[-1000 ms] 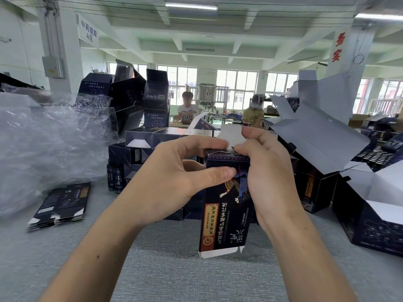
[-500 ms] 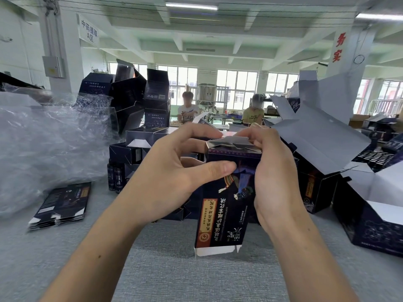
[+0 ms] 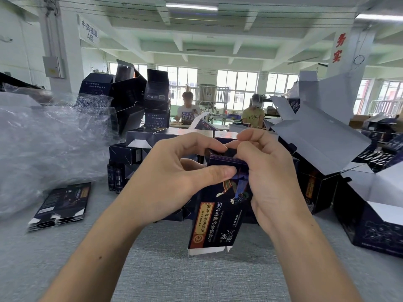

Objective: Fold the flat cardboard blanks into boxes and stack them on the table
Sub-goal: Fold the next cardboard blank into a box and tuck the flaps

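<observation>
The box, dark navy with an orange label strip and print that reads upside down, is held upright in the air above the grey counter, mid-view. Its lower end is open and shows white flap edges. The left hand has its upper part, the grip pinching it: thumb laid across the front face, forefinger reaching over the top edge. The right hand curls round the upper right corner, its grip bent onto the top flap, fingertips beside the left forefinger. On the counter to the left lies a stack of flat blanks, just beside a heap of clear plastic wrap. Behind the hands folded dark boxes are piled on one another, with two small dark bottles at their left foot. To the right stand larger open cartons, white flaps raised. Far back, two people sit at another counter
</observation>
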